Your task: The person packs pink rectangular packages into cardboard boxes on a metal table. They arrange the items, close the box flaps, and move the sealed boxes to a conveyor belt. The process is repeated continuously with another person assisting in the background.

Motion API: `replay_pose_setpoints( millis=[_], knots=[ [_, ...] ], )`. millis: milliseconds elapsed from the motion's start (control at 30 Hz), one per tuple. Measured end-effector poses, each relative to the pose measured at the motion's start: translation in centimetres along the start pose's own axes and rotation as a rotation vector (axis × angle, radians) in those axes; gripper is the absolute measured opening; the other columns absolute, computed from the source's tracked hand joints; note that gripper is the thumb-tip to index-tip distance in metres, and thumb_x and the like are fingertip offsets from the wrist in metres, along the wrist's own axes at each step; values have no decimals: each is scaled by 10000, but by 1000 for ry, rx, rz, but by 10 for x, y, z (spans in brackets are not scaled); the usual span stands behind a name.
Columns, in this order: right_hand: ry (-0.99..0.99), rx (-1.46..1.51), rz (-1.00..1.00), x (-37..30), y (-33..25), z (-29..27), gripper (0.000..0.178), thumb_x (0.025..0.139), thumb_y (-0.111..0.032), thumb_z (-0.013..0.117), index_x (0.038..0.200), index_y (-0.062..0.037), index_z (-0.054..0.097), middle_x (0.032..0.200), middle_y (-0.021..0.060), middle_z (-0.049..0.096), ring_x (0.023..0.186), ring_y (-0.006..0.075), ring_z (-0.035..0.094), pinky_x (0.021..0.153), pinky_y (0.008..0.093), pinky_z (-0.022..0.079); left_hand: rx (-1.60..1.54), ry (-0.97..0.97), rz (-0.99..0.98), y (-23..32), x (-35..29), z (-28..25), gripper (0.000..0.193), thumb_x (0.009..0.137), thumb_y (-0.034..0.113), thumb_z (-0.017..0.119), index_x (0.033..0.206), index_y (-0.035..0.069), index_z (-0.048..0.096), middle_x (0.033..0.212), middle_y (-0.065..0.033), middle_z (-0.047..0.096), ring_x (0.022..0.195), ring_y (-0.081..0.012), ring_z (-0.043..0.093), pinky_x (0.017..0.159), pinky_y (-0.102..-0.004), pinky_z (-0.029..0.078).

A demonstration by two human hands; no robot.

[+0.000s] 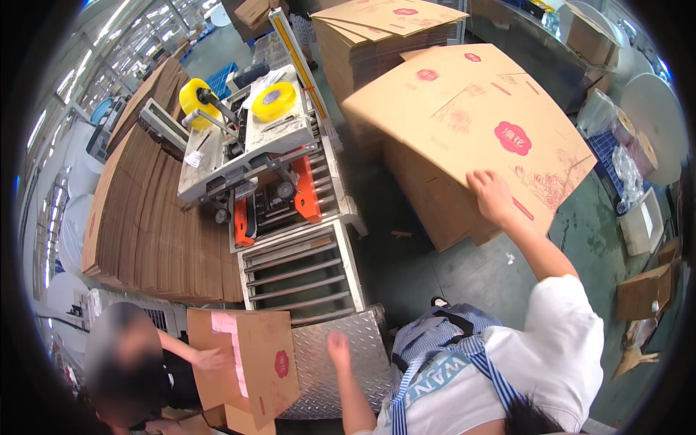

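Observation:
My right hand [494, 197] is closed on the near edge of a flat cardboard carton blank [464, 109] with red printed emblems. The blank bows and tilts over a stack of similar blanks [428, 196]. My left hand [338, 348] is above a diamond-patterned metal plate [326, 370], with nothing visible in it; its fingers are too blurred to read. Left of that hand stands an open cardboard carton [279, 384] with pink packs [235, 348] inside. Another person's hand [209, 358] reaches to that carton from the left.
Ahead is a carton-taping machine [254, 156] with yellow tape rolls [273, 101]. A roller conveyor [297, 275] runs from it toward the metal plate. Folded cardboard [159, 210] is packed along the left. More blanks [391, 43] are stacked farther back. Cartons [643, 290] lie at right.

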State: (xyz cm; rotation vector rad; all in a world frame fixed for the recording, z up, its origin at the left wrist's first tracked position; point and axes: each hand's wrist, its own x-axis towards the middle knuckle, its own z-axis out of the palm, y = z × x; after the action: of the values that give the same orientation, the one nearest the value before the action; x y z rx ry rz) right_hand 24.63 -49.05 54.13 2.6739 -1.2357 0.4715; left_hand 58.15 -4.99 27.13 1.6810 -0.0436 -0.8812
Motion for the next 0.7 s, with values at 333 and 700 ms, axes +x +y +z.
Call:
replay_pose_setpoints(
  millis=[333, 700],
  knots=[
    [72, -78, -565, -64, 20, -201, 247, 737, -140, 641, 981, -156, 676, 1046, 7, 681, 1003, 209, 635, 901, 388, 464, 983, 410, 1409, 252, -104, 166, 219, 742, 88, 643, 959, 106, 670, 1018, -38, 673, 990, -250, 626, 946, -458, 400],
    [178, 391, -1112, 44, -148, -91, 176, 702, -178, 624, 857, -104, 585, 861, 19, 599, 912, 217, 559, 946, 429, 399, 1253, 913, 658, 102, -300, 17, 151, 720, 178, 701, 840, 111, 640, 806, -53, 618, 776, -275, 580, 695, -407, 450]
  ],
)
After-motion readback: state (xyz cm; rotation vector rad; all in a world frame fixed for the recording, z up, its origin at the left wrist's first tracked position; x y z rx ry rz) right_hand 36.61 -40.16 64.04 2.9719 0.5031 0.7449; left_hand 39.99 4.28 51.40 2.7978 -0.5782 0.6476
